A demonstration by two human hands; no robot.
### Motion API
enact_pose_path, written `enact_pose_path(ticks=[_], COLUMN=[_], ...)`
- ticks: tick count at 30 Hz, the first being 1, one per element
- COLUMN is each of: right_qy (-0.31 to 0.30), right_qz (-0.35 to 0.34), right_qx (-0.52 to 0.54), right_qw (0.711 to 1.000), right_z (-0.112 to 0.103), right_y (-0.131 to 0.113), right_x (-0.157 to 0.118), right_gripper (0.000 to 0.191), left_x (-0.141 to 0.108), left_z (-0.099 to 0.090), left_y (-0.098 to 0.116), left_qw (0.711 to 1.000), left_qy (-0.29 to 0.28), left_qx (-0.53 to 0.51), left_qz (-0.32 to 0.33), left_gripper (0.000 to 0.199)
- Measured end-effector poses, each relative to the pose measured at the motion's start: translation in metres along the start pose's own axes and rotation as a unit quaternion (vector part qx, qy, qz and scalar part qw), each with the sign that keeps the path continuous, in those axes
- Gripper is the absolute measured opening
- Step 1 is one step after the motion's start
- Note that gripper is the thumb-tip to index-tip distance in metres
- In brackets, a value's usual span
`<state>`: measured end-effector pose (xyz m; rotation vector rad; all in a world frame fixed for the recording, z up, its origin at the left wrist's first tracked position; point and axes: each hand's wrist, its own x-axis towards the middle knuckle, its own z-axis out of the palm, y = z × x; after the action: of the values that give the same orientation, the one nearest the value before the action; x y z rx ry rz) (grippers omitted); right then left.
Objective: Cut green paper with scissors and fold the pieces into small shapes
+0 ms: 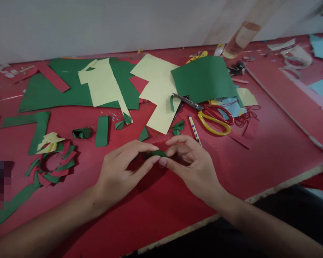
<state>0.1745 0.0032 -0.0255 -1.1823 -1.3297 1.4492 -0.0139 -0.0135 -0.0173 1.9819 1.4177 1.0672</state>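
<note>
Between both hands is a small folded piece of green paper (157, 153), held over the red table. My left hand (123, 163) pinches its left end with thumb and forefinger. From the other side my right hand (192, 163) grips it, thumb pressed to the near edge and fingers curled behind. Just beyond the hands lie green paper scraps (143, 134) and a folded green piece (178, 126). A white pen with purple dots (195, 129) rests near my right fingers. Left of my left hand sits a red and green folded paper wreath (68, 165) topped with a yellow paper bow (51, 141).
Scissors with red and yellow handles (214, 125) lie beyond my right hand. Cream paper sheets (161, 111) and green sheets (204, 77) spread along the back. A bottle of liquid (238, 41) stands by the wall. The table's worn edge (183, 233) runs close to me.
</note>
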Motion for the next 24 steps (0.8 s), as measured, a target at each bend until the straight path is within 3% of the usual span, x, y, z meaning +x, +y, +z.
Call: enact_pose_path(ticks=[6, 14, 21, 24], right_qy=[0.032, 0.005, -0.005, -0.034], right_qz=[-0.009, -0.015, -0.028, -0.040], right_qx=[-0.012, 0.016, -0.015, -0.034], right_qw=[0.999, 1.000, 0.999, 0.998], right_z=[-0.002, -0.004, -0.006, -0.006], right_y=[0.000, -0.002, -0.002, -0.002], right_x=[0.000, 0.001, -0.001, -0.002], right_gripper=[0.026, 0.028, 0.036, 0.037], left_x=[-0.005, 0.002, 0.002, 0.006], left_z=[0.003, -0.002, -0.002, -0.002], left_y=[-0.004, 0.001, 0.000, 0.001], left_qw=[0.995, 0.982, 0.982, 0.984], left_qy=[0.015, 0.021, -0.008, -0.019], left_qx=[-0.060, -0.145, -0.150, -0.133], left_qz=[-0.075, -0.123, -0.116, -0.113], left_gripper=[0.021, 0.024, 0.023, 0.006])
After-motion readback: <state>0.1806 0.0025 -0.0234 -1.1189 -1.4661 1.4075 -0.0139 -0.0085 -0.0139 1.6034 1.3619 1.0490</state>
